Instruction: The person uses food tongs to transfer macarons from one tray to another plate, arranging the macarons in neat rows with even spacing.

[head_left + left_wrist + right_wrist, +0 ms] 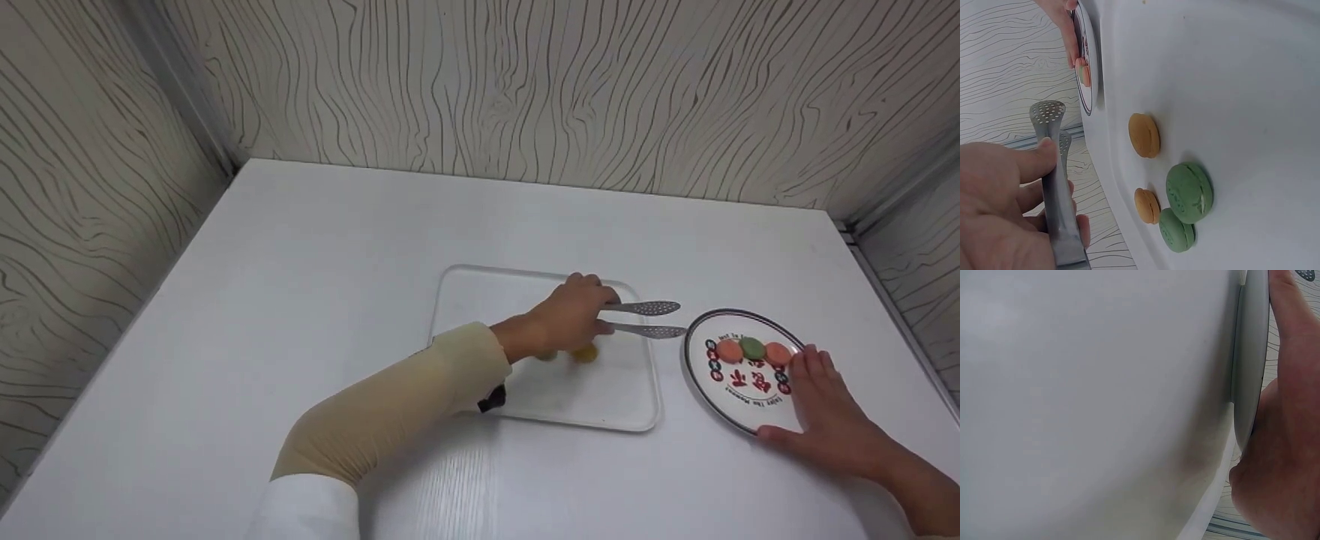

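Note:
My left hand grips metal tongs with perforated heads, above the clear-edged tray. The tongs' two arms are apart with nothing between their heads, which point right toward the plate. In the left wrist view, two orange-yellow macarons and two green macarons lie on the tray; one green one leans on the other. At the right, my right hand rests on the edge of a round dark-rimmed plate, fingers extended, thumb at its near rim. On that plate sit a green macaron and two pink macarons in a row.
A white table carries the tray and the plate, which stand a small gap apart. Wood-grain patterned panels rise behind the table and at both sides.

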Tool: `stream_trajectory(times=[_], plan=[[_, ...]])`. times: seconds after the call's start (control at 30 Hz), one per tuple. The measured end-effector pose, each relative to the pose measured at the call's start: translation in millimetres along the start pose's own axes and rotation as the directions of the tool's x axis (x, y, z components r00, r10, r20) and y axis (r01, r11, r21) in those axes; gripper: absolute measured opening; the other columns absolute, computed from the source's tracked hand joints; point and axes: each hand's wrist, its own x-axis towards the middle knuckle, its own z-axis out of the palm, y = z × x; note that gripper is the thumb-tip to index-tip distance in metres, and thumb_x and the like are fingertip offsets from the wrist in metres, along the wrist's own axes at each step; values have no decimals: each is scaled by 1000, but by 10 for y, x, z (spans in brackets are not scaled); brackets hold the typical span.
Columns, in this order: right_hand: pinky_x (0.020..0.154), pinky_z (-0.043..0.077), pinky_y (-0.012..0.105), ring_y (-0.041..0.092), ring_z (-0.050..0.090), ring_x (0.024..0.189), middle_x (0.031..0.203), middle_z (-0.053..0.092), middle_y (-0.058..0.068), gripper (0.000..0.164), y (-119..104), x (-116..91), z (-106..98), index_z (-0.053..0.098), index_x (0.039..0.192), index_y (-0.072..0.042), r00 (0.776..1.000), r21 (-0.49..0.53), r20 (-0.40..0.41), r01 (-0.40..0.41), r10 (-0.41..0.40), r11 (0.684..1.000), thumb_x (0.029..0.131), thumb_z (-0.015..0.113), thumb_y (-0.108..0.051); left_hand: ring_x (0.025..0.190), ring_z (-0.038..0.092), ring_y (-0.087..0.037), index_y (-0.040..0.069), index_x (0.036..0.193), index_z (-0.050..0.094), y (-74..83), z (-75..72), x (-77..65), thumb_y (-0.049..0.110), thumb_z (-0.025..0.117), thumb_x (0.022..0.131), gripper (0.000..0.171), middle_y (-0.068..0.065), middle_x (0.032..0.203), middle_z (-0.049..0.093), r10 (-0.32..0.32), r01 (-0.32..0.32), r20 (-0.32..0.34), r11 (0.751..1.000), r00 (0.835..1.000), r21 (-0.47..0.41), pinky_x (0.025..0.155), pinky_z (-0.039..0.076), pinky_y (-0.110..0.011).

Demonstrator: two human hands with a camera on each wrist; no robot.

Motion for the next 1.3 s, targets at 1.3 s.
stream_trajectory(times=[1.3], plan=[[108, -26, 23, 47, -26, 147, 157, -10, 44, 120, -7, 5, -9, -5, 151, 21, 998, 17, 41, -42, 41, 999, 90, 71, -49, 109, 52, -18, 6, 133, 66, -236, -127, -254, 17, 69, 98, 36, -7, 124, 66, 55, -55, -15, 998, 998, -16, 94, 43, -25]])
